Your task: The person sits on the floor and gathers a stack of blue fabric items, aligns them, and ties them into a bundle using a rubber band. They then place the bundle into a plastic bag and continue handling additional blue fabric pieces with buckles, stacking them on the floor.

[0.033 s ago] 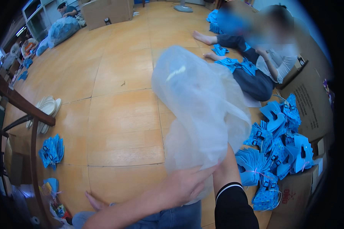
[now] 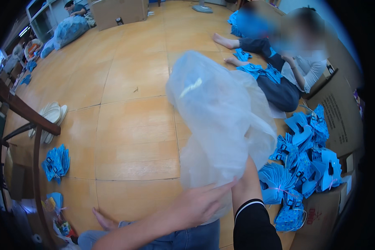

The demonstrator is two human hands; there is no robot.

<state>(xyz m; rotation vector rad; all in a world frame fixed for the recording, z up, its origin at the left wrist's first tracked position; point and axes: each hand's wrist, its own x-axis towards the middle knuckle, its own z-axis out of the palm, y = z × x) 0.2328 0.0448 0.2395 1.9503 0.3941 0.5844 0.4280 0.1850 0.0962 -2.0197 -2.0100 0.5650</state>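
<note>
A translucent whitish plastic bag (image 2: 221, 121) stands puffed up in front of me, over my right hand and wrist. My right forearm (image 2: 249, 181), in a black sleeve with a white stripe, reaches up into its mouth. The bag hides that hand's fingers; a faint bluish patch shows through its upper part, too cloudy to name. My left hand (image 2: 200, 204) comes across from the lower left and pinches the bag's lower edge beside my right wrist.
Bundles of blue die-cut cards (image 2: 298, 166) lie heaped at right, beside cardboard boxes (image 2: 327, 214). Another blue bundle (image 2: 56, 163) sits at left, near white slippers (image 2: 52, 118) and a wooden chair (image 2: 25, 108). A person (image 2: 306, 68) sits on the floor at upper right.
</note>
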